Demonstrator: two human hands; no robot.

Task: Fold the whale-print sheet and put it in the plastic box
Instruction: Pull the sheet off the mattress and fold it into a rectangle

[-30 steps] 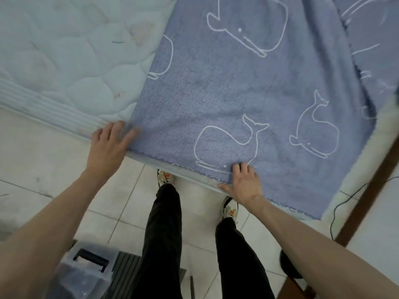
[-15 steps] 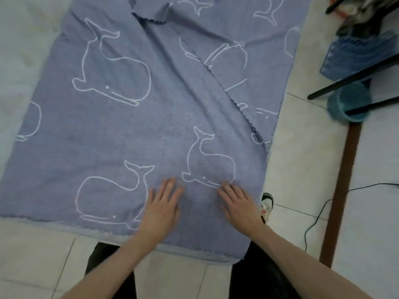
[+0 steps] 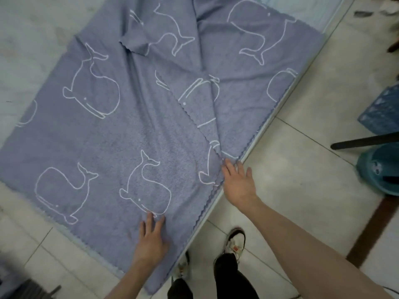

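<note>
A blue-grey sheet printed with white whale outlines (image 3: 133, 130) lies spread over a pale quilted mattress (image 3: 32, 46), its scalloped near edge hanging just over the mattress side above the light tiled floor (image 3: 291, 169). A folded-over flap with a zigzag edge runs diagonally across the sheet's right half, ending near the right edge. To the far right stand a blue perforated plastic basket (image 3: 382, 113) and a teal round bucket (image 3: 380, 169), with a black bar (image 3: 364, 141) crossing between them; a dark brown strip (image 3: 371, 231) runs along the floor beside them. The person's white shoes (image 3: 235, 240) and black trousers stand just beside the mattress corner. No plastic box can be made out.

The left hand (image 3: 151, 240) rests flat on the sheet near its near corner, fingers straight and slightly spread. The right hand (image 3: 238, 182) lies at the sheet's right edge, fingers (image 3: 228, 169) extended and touching the cloth where the flap ends.

Half a second before, both hands pressed side by side on the sheet's middle; the right one has since moved out to the edge.
</note>
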